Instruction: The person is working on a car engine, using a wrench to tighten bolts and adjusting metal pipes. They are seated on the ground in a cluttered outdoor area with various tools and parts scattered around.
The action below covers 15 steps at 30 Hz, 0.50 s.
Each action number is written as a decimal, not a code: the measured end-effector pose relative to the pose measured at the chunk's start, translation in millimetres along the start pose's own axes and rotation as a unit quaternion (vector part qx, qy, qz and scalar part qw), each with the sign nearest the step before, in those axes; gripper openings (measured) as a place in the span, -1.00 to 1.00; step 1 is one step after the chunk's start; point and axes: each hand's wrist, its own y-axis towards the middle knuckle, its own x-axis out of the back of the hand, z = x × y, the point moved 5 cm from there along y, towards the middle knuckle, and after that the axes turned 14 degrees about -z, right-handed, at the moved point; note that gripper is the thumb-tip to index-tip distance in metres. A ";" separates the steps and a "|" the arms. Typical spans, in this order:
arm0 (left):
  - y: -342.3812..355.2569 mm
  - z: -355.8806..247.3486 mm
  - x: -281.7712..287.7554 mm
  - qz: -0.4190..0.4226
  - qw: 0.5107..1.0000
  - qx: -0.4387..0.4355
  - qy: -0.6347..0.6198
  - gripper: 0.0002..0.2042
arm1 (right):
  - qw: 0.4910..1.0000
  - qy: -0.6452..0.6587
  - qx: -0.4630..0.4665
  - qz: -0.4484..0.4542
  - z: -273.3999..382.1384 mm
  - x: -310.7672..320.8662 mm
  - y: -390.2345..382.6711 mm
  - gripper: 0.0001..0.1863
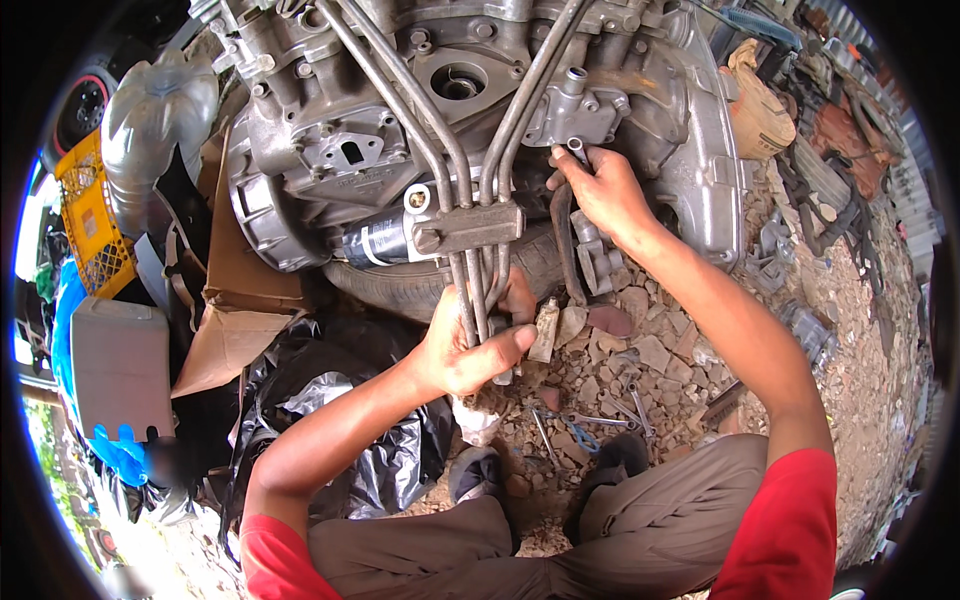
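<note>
A large grey metal engine (330, 145) fills the upper middle. Several bent steel pipes (520, 110) run down its front and pass through a metal clamp block (480, 228). My left hand (482, 340) is closed round the lower pipe ends, below the block; its palm side is partly hidden. On the right, my right hand (605, 195) is closed on a dark curved metal pipe (566, 250), beside a metal housing (582, 115) on the engine. A hollow round end shows at my right fingertips. A whitish rag (476, 420) is just below my left hand.
A tire (400, 290) lies under the engine. Wrenches (630, 405), blue-handled pliers (582, 434) and a small tube (544, 330) lie on stony ground. Black plastic bags (400, 440), a cardboard box (240, 330) and a yellow crate (92, 215) stand left.
</note>
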 end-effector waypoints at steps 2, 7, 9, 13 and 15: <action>-0.2 1.3 0.5 -0.003 1.000 0.005 -0.002 -0.73 | 1.000 -0.001 0.000 -0.013 2.6 -1.7 0.2 -0.63; -1.4 1.6 2.9 -0.009 1.000 0.022 -0.004 -0.81 | 0.997 -0.008 0.002 -0.073 4.3 -3.8 -4.7 -0.59; -0.2 0.5 1.1 -0.008 1.000 0.006 0.003 -0.72 | 0.997 -0.005 -0.007 -0.072 2.2 -4.4 -4.8 -0.59; -0.4 1.0 1.4 -0.009 1.000 0.006 0.011 -0.73 | 0.993 0.076 -0.065 -0.059 4.4 -7.1 -10.4 -0.63; -1.4 -0.2 2.5 -0.014 1.000 0.008 0.016 -0.73 | 0.990 0.104 -0.083 -0.043 11.2 -12.2 -13.2 -0.64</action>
